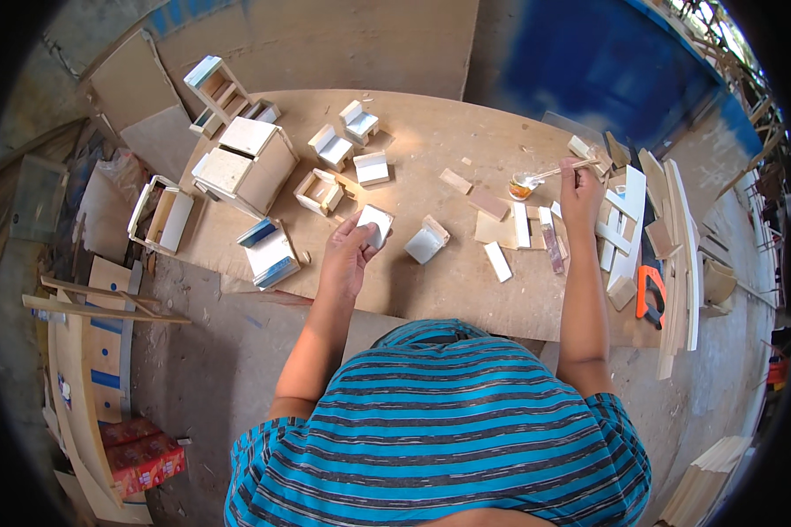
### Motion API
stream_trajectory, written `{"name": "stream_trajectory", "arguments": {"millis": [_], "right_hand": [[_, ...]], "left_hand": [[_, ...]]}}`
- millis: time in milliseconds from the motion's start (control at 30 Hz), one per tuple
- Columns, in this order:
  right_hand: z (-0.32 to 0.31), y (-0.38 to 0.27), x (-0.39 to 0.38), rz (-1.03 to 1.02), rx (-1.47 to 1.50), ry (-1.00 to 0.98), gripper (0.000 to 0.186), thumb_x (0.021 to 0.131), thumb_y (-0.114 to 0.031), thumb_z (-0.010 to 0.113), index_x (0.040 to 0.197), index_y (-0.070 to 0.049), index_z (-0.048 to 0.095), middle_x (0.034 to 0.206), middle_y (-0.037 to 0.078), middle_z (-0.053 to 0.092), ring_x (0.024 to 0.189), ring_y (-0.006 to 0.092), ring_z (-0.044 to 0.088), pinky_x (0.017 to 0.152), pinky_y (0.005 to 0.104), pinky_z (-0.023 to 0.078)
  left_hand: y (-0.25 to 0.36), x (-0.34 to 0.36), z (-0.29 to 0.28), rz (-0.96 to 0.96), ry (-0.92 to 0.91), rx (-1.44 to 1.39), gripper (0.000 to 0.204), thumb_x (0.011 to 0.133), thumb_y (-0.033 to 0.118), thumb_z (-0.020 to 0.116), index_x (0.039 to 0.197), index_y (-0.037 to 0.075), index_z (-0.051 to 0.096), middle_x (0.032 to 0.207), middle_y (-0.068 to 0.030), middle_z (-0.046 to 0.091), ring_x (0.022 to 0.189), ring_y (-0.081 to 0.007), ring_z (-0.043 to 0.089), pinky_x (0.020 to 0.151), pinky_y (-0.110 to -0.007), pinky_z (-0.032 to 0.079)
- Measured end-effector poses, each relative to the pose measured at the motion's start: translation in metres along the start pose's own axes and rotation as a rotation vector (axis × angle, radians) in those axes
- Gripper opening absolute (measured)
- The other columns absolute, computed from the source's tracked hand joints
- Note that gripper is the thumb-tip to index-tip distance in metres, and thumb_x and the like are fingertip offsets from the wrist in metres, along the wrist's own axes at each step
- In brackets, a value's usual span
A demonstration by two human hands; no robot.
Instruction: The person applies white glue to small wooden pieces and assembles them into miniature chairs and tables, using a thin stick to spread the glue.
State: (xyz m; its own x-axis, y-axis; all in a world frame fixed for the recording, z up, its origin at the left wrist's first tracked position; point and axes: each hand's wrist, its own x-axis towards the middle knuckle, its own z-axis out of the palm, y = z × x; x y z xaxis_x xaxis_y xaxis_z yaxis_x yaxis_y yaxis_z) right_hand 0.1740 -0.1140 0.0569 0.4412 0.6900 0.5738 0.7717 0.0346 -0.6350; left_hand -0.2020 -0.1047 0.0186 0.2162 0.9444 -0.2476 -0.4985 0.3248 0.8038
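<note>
My left hand [346, 255] grips a small wooden piece with a white face [377, 223] over the near side of the table. Pinched in my right hand [580, 195] is a thin stick [549, 172]. Its far end reaches to a small cup [520, 186] with orange and yellow on it; the contents are too small to make out. Between my hands, a miniature chair [426, 241] with white faces rests on the tabletop. More little chairs [331, 147] stand beyond my left hand, close to an open wooden box-like piece [319, 191].
The wooden table [422, 158] carries a small cabinet [248, 167] and miniature furniture [272, 253] at left. White strips [497, 262] and small blocks [489, 206] lie right of centre. An orange-handled saw [650, 297] and long boards [681, 255] line the right edge. A red package [145, 458] sits lower left.
</note>
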Motion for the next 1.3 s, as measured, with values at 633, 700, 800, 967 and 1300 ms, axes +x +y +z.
{"name": "stream_trajectory", "arguments": {"millis": [633, 700, 800, 967, 1300], "right_hand": [[-0.016, -0.109, -0.076, 0.271, 1.206, -0.227, 0.025, 0.101, -0.024, 0.051, 0.105, -0.001, 0.059, 0.082, 0.008, 0.062, 0.069, 0.0155, 0.061, 0.063, 0.0296, 0.055], [-0.014, -0.108, -0.079, 0.271, 1.217, -0.244, 0.025, 0.101, -0.024, 0.052, 0.106, -0.001, 0.059, 0.084, 0.009, 0.063, 0.070, 0.0155, 0.062, 0.063, 0.0301, 0.055], [-0.010, -0.107, -0.080, 0.281, 1.235, -0.257, 0.025, 0.101, -0.024, 0.052, 0.106, -0.001, 0.059, 0.086, 0.009, 0.064, 0.071, 0.0153, 0.062, 0.064, 0.0312, 0.055], [-0.009, -0.107, -0.078, 0.298, 1.273, -0.269, 0.025, 0.101, -0.024, 0.051, 0.107, -0.001, 0.059, 0.087, 0.009, 0.065, 0.071, 0.0150, 0.062, 0.066, 0.0320, 0.055], [-0.010, -0.107, -0.081, 0.323, 1.290, -0.282, 0.021, 0.100, -0.019, 0.051, 0.106, 0.000, 0.058, 0.087, 0.011, 0.063, 0.074, 0.0176, 0.062, 0.067, 0.0326, 0.053]], "left_hand": [[0.019, -0.018, 0.032, 0.084, -0.107, 0.018, 0.029, 0.087, 0.008, 0.065, 0.115, 0.001, 0.060, 0.098, -0.0037, 0.068, 0.083, -0.0081, 0.066, 0.079, -0.024, 0.056], [0.020, -0.020, 0.035, 0.084, -0.084, 0.046, 0.031, 0.087, 0.008, 0.066, 0.117, 0.001, 0.060, 0.097, -0.0028, 0.068, 0.080, -0.0071, 0.065, 0.079, -0.025, 0.056], [0.021, -0.022, 0.031, 0.070, -0.092, 0.058, 0.038, 0.088, 0.010, 0.067, 0.122, -0.003, 0.055, 0.108, -0.0090, 0.067, 0.092, -0.0161, 0.068, 0.083, -0.030, 0.056], [0.025, -0.028, 0.039, 0.080, -0.061, 0.027, 0.033, 0.087, 0.009, 0.068, 0.118, 0.002, 0.059, 0.097, -0.0015, 0.068, 0.080, -0.0072, 0.065, 0.078, -0.026, 0.057], [0.021, -0.021, 0.024, 0.062, -0.044, 0.007, 0.044, 0.086, 0.010, 0.068, 0.126, -0.002, 0.054, 0.107, -0.0081, 0.068, 0.092, -0.0160, 0.068, 0.083, -0.028, 0.056]]}}
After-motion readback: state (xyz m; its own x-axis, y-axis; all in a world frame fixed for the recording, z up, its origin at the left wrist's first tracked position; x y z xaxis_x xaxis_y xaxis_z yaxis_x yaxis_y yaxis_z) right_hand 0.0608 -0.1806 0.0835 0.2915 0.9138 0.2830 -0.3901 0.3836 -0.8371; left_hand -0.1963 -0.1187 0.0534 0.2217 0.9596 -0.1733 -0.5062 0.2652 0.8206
